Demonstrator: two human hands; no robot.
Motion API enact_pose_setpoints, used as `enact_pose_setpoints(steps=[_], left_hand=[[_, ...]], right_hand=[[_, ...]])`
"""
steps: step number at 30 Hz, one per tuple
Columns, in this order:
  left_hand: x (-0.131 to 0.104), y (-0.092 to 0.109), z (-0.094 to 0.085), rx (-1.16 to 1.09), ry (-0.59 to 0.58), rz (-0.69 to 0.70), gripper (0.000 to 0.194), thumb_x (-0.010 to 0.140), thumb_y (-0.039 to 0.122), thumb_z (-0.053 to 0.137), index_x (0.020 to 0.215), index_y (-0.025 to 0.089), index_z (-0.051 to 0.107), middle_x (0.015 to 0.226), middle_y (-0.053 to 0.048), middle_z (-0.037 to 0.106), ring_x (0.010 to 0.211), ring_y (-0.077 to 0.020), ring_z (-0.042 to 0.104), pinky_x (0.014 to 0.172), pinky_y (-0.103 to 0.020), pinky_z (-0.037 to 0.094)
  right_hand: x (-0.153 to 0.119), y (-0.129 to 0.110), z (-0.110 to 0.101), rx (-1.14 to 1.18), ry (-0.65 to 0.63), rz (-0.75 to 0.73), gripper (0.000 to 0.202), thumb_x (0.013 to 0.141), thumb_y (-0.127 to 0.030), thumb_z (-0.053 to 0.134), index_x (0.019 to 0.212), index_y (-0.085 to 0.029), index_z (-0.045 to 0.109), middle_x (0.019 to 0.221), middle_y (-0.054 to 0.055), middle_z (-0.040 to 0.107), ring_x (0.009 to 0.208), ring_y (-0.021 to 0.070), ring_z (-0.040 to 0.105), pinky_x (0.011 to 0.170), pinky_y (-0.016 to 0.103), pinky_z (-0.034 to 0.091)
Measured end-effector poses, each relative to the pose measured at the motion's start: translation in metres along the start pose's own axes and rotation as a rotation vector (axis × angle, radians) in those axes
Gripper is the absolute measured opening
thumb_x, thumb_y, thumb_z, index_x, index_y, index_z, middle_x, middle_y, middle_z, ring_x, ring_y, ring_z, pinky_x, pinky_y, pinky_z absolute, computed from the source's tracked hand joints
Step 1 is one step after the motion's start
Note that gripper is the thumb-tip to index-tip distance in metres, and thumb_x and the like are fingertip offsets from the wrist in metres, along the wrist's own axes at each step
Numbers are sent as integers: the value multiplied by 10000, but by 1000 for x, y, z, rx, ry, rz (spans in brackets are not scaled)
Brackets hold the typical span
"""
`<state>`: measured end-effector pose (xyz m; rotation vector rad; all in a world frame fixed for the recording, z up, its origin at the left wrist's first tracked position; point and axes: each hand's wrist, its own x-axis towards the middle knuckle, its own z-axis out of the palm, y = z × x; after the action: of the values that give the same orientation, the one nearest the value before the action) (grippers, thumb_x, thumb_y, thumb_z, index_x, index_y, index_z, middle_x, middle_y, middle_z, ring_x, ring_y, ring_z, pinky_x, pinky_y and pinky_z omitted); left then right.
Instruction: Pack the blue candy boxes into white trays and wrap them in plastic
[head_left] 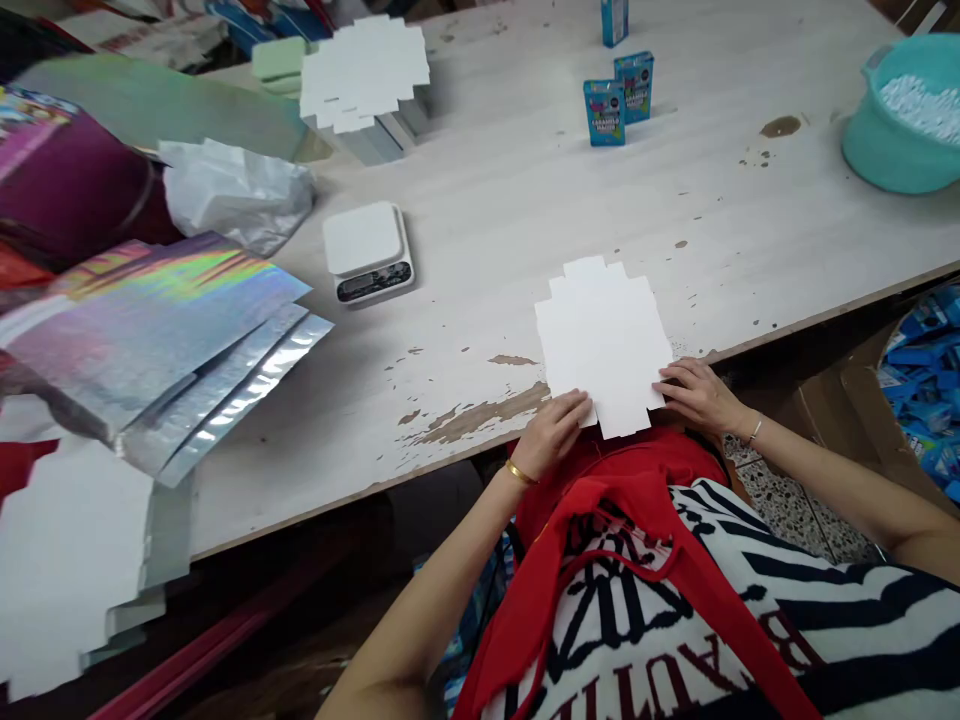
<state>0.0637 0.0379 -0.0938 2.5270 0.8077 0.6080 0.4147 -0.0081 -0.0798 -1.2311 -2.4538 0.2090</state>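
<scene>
A flat white die-cut carton blank (604, 340) with notched edges lies at the table's front edge, its lower flap hanging slightly over. My left hand (555, 432) pinches its lower left corner, fingers together on top. On the opposite side, my right hand (697, 393) holds the lower right edge between its fingers and thumb. The undersides of both grips are hidden.
A white kitchen scale (367, 252) stands to the left, near silvery holographic pouches (172, 330). White blanks are stacked at the back (367, 70) and lower left (71, 560). Blue candy boxes (604, 113) stand beyond; a turquoise tub (889, 130) holds white pieces.
</scene>
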Motion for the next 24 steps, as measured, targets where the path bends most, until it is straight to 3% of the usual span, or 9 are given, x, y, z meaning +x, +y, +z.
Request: enact_pose_setpoints(steps=[7,10,16,19,24], left_hand=[[14,-14,-13,-199,15,-60,219,951,221,506,1103,206,664,1144,-114,692,1083,-194,649,929,-402,541],[20,-18,-17,-216,-7,-64,177,944,249,528,1022,201,679,1077,-103,708,1010,-184,655,889,-389,532],[26,-16,-27,-162,-46,-86,241,979,311,464,983,212,684,1053,-77,726,970,-180,654,982,-439,450],[41,0,-39,-62,-115,-123,276,999,315,419,1021,228,680,981,-52,719,938,-179,625,1013,-445,420],[70,36,-40,237,-299,-195,235,980,282,454,909,211,666,922,-58,668,966,-243,567,1102,-660,255]], right_hand=[[16,-12,17,102,193,159,191,957,-304,541,1020,-227,705,1077,73,659,990,218,512,918,412,419],[25,-11,18,85,200,219,197,966,-282,521,988,-218,706,1006,66,661,925,210,491,861,376,403],[36,-17,4,46,111,207,197,973,-263,507,987,-233,702,1019,51,654,959,208,488,885,372,365],[43,-33,-15,-91,18,238,199,966,-193,489,982,-208,686,1036,62,671,945,216,508,838,372,352],[51,-61,-32,-304,-230,237,248,891,-37,427,912,-133,655,985,124,661,689,175,522,582,329,296]])
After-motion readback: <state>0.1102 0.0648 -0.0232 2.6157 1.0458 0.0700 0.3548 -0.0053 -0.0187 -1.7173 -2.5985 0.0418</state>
